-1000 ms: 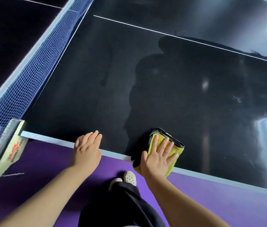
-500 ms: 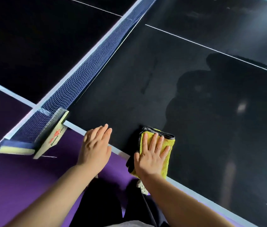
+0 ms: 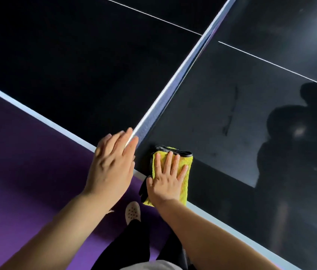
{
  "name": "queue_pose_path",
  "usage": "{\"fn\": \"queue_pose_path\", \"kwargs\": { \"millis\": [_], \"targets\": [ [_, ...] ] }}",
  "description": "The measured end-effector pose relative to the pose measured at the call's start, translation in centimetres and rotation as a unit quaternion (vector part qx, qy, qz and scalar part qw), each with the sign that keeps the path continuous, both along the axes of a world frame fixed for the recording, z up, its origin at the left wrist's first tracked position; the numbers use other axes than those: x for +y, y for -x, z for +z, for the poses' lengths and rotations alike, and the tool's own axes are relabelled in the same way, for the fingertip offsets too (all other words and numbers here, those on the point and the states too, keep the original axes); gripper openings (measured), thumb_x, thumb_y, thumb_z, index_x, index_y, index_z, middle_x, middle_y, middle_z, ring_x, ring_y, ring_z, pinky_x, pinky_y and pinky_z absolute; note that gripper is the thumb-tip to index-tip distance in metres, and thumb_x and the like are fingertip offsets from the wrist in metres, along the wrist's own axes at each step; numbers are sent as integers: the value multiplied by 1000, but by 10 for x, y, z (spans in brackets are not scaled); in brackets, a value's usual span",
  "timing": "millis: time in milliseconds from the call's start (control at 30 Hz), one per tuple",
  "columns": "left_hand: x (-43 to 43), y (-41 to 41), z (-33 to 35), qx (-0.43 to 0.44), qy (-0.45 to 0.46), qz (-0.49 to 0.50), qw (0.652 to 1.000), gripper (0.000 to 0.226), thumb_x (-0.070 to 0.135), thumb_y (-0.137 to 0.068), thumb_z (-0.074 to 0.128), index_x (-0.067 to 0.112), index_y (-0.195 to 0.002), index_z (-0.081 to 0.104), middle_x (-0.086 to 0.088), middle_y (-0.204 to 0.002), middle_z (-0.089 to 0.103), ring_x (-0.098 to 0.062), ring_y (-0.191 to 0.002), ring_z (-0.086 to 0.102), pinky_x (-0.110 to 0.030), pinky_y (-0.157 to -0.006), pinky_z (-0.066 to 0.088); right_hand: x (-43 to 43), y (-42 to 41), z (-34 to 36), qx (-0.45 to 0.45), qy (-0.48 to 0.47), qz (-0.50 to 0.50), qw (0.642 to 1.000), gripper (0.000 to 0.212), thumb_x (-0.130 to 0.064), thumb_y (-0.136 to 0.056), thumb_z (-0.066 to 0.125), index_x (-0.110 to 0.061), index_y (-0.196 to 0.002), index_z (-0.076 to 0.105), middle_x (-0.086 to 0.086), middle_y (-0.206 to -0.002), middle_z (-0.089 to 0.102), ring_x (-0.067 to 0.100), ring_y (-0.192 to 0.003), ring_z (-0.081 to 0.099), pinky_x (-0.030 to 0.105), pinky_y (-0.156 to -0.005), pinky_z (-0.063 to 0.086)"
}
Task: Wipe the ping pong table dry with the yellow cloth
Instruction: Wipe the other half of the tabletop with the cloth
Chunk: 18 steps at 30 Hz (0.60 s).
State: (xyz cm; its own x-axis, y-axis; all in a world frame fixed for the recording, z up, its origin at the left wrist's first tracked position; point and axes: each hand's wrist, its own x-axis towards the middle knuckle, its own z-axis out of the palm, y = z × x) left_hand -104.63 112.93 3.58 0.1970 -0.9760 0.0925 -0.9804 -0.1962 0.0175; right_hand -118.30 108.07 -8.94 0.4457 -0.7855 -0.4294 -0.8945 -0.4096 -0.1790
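The wiping step is in hand. The yellow cloth (image 3: 189,161), folded into a pad, is laid at the lower middle of the frame, on the near edge of the dark surface (image 3: 222,123) just right of the net (image 3: 173,82), with its near corner hung past the white border. It is pressed flat by the right hand (image 3: 166,182), whose fingers (image 3: 169,160) are straight and spread, so nothing is gripped. The left hand (image 3: 111,164) is held just left of the cloth, empty, with straight fingers close together and their tips at the near end of the net; whether the net is touched cannot be told.

Faint streaks (image 3: 230,114) are seen further in on the surface, so the job is judged unfinished. What is called for next is a push of the cloth away from the edge, along the net and across the streaked part, with even pressure so that the pad is not unfolded.

Counted: one cloth, two hands, one net, two halves of the surface, and one shoe (image 3: 133,212) on the purple floor (image 3: 17,172).
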Motion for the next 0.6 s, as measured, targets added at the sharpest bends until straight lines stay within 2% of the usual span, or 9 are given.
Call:
{"fn": "queue_pose_path", "kwargs": {
  "millis": [167,233,300,400,467,533,600],
  "targets": [
    [-14,-56,5,-1,-7,-21,1000,61,15,-73,72,5,-130,54,-17,-138,48,-31,-123,46,-45,-106,31,-21,-59,0,-9,19,107,994,67,-52,-92,8,-36,-151,-20,4,-156,-31,27,-141,-36,57,-113,-22],
    [-21,-63,3,6,-9,-43,999,61,16,-73,71,5,-130,53,-17,-138,48,-31,-123,46,-43,-107,28,-26,-61,-1,-7,25,122,992,71,-54,-82,-1,-39,-149,-18,1,-155,-30,24,-141,-36,55,-114,-23],
    [-31,-60,2,13,-7,-72,997,60,18,-74,69,5,-130,53,-18,-138,48,-32,-122,47,-44,-107,29,-27,-59,-2,-10,34,119,992,70,-54,-81,-1,-41,-147,-21,-1,-155,-28,23,-140,-36,53,-114,-22],
    [-49,-46,2,17,-7,-134,991,56,20,-77,65,5,-130,53,-18,-138,49,-32,-124,48,-48,-106,35,-29,-52,-9,-33,46,82,995,65,-54,-96,17,-43,-143,-26,-2,-163,-12,22,-142,-31,50,-116,-18],
    [-62,-34,1,17,-7,-175,984,54,21,-80,62,6,-131,53,-17,-139,47,-31,-126,47,-49,-106,34,-35,-34,-11,-38,76,23,996,68,-54,-95,26,-41,-150,-12,0,-164,1,24,-148,-17,51,-118,-9],
    [-73,-21,-3,22,-5,-201,979,54,22,-78,63,7,-129,54,-17,-140,47,-30,-126,46,-46,-108,30,-45,-7,-10,-12,90,-31,995,67,-56,-90,18,-40,-152,-4,-1,-164,-2,23,-149,-14,50,-119,-9],
    [-81,-4,-11,30,-9,-221,975,55,20,-74,67,7,-126,57,-17,-138,48,-30,-125,46,-44,-108,26,-54,29,-10,20,82,-75,994,70,-57,-84,4,-42,-150,-13,-4,-161,-16,21,-148,-22,48,-119,-15]
  ]
}}
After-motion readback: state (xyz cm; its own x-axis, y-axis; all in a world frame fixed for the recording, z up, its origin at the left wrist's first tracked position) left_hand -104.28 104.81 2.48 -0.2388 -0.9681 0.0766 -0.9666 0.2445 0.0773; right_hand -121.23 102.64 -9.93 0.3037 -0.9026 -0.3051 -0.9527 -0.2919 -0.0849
